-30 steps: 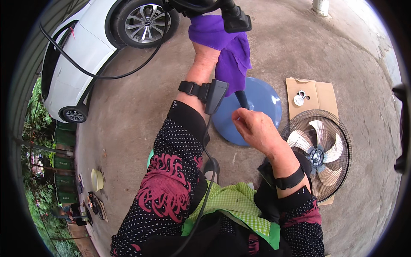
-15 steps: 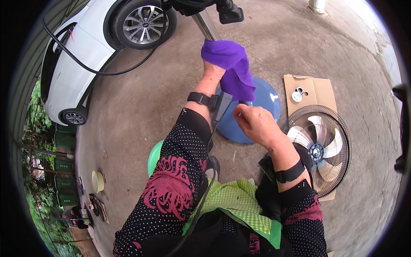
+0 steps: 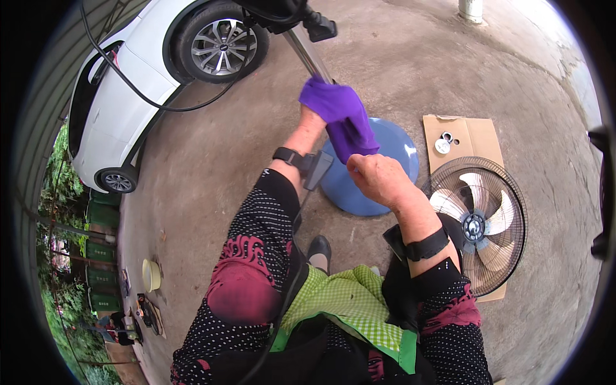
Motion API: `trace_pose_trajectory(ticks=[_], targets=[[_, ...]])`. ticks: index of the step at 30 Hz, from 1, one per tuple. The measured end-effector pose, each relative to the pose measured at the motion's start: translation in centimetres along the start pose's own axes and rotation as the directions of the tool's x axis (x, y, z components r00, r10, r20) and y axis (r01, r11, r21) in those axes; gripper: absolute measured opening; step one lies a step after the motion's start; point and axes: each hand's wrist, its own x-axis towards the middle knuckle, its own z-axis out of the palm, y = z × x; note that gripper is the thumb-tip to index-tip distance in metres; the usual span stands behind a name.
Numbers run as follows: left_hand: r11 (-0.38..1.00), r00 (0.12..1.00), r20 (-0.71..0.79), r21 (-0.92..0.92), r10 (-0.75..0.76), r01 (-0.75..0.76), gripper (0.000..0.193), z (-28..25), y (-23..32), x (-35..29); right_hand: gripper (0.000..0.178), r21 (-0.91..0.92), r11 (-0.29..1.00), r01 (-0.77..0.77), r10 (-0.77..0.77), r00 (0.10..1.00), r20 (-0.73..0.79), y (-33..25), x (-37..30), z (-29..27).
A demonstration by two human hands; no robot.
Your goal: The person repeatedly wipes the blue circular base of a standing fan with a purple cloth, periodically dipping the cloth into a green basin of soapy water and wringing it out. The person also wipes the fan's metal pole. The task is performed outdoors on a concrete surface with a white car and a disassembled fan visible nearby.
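A purple cloth [image 3: 343, 119] is wrapped round the metal pole [image 3: 307, 54] of a fan stand. My left hand [image 3: 312, 114] is closed around the pole through the cloth, which hides its fingers. The cloth's lower end tapers down to my right hand [image 3: 378, 176], whose fingers are curled closed and seem to grip it; their tips are hidden. Below, the round blue base [image 3: 362, 202] of the stand sits on the floor. At the pole's upper end is a black housing [image 3: 273, 13] with a black cable.
To the right, a fan head [image 3: 475, 228] with a wire guard and pale blades lies by a cardboard sheet [image 3: 471, 131] bearing small round parts [image 3: 444, 144]. A white car [image 3: 122, 106] stands at left. A pale yellow bucket [image 3: 151, 276] and tools [image 3: 151, 314] are at lower left.
My left hand and the cloth have slid a little down the pole. My right fist is now against the cloth's lower end. The green basin at left is no longer visible.
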Motion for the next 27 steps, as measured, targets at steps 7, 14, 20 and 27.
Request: trace_pose_trajectory(ticks=[7, 14, 20, 27], targets=[[0.599, 0.967, -0.131, -0.801, -0.217, 0.026, 0.010, -5.1, 2.0, 8.4, 0.012, -0.033, 0.999, -0.010, 0.011, 0.999, 0.034, 0.4, -0.6, -0.6], [0.608, 0.948, -0.316, -0.760, -0.038, -0.229, 0.018, -3.7, 1.8, 8.4, 0.012, -0.045, 0.999, -0.016, 0.020, 0.996, 0.088, 0.5, -0.5, -1.1], [0.672, 0.974, -0.216, -0.731, -0.065, -0.118, 0.012, -1.9, -0.6, 6.2, 0.011, -0.043, 0.999, -0.026, 0.032, 0.990, 0.137, -0.1, -0.4, -1.9], [0.815, 0.981, -0.192, -0.571, -0.009, -0.104, 0.026, -0.8, -1.9, 4.3, 0.013, -0.077, 0.997, -0.028, 0.042, 0.981, 0.188, -0.1, -0.6, -2.0]])
